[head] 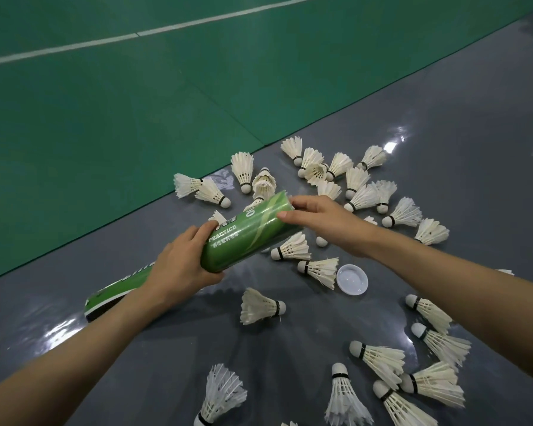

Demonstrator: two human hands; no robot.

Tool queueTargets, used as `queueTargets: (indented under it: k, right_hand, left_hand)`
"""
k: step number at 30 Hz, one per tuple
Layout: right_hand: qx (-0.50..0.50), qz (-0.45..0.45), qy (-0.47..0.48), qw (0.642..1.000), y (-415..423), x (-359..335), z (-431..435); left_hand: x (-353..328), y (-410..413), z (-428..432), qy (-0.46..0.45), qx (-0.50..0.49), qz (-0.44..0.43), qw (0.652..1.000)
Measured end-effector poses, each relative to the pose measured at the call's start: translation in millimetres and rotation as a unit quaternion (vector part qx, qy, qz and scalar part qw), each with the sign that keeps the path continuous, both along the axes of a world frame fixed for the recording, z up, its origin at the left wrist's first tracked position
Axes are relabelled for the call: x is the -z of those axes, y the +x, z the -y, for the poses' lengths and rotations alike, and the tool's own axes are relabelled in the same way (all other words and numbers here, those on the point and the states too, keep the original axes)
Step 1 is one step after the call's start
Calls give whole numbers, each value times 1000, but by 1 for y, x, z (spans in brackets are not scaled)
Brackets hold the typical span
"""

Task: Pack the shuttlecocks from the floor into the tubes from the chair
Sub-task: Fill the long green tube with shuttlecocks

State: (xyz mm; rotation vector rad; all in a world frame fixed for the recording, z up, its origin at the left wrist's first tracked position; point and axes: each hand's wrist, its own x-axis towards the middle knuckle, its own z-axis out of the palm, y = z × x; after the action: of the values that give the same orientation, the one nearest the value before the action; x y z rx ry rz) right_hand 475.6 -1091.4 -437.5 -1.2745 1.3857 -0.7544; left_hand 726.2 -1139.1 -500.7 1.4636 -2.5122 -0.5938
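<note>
- The grey floor point(443, 118) carries everything; its far edge meets the green court mat point(105, 103).
- The held tube point(246, 235) is off the floor, above the near side of the heap. Its long axis slants from near-left to far-right, with the far end higher and pointing at the heap.
- A second tube point(114, 290) lies flat on the floor, partly under the left forearm and roughly in line with the first.
- The left hand point(182, 262) wraps round the tube's near end, fingers curled under it.
- The right hand point(317, 219) pinches the far end, thumb on the wall and fingers point(305, 201) over the rim, which hides the mouth.
- Shuttlecocks point(260, 307) lie scattered across the floor, thickest near the mat's edge and towards the near right.
- A white cap point(352, 279) lies open side up among them.
- This looks like the tube being readied for loading. The next move calls for freeing the right hand, picking up a shuttlecock, and feeding it in cork first and straight.
</note>
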Motion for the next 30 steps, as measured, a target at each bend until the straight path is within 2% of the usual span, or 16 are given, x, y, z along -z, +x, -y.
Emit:
queueTargets:
  k: [8,10,13,15,20,23,26,30]
  right_hand:
    - [-194,6,114,974,8,-13,25]
    - [-193,11,114,974,16,-13,34]
    - [-57,23,67,996,29,8,53]
    - [36,37,34,998,35,25,65]
    - [112,45,-1,993,38,61,86]
    - [174,-26,1,984,36,83,104]
    - [245,-103,1,964,31,97,126]
    - [260,-231,-36,937,29,109,167]
  left_hand:
    - [4,4,10,-84,15,7,996]
    - [4,7,14,-77,3,-2,997]
    - [6,14,24,-34,-36,19,999]
    - [10,22,33,-12,-65,44,997]
    - [20,44,47,17,-110,113,987]
    - [27,50,56,25,-125,128,983]
    - [32,51,67,48,-146,98,983]
    - [36,50,86,66,-150,88,983]
